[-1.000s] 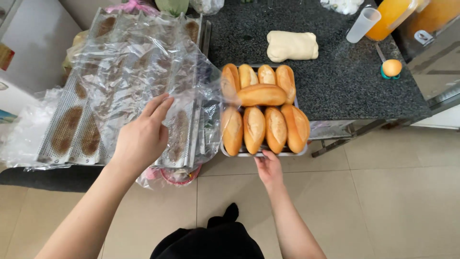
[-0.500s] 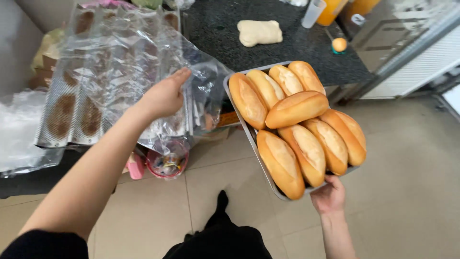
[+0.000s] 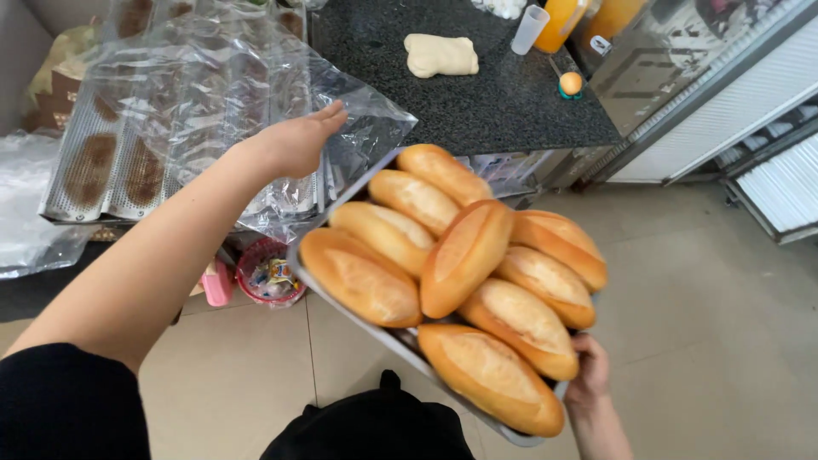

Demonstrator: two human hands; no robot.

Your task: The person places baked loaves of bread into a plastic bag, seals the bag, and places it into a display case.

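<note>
Eight golden bread rolls [image 3: 464, 255] are piled on a metal tray [image 3: 341, 281], one laid across the others. The tray is held from below at its 5 o'clock corner by the right hand [image 3: 588, 370], fingers closed on the edge; tray tilted, out over the tiled floor [image 3: 699, 324], clear of the counter. The left hand [image 3: 298, 140] is stretched out toward 11 o'clock, fingers together and loosely extended, resting on a clear plastic sheet [image 3: 221, 94]; whether the sheet is pinched cannot be told. The sheet is spread over perforated baking moulds [image 3: 94, 162] with brown baked-on patches, at 10 o'clock from the tray. A dark stone counter [image 3: 477, 102] is seen at 12 o'clock, with a lump of pale dough [image 3: 440, 54] on it. At 1 o'clock on the counter: a white cup [image 3: 530, 27], an orange container [image 3: 562, 21], a small orange ball-shaped item [image 3: 571, 83]. Under the moulds, at 9 o'clock from the tray, a red round basket [image 3: 268, 273] and a pink item [image 3: 217, 281] are seen on the floor.
</note>
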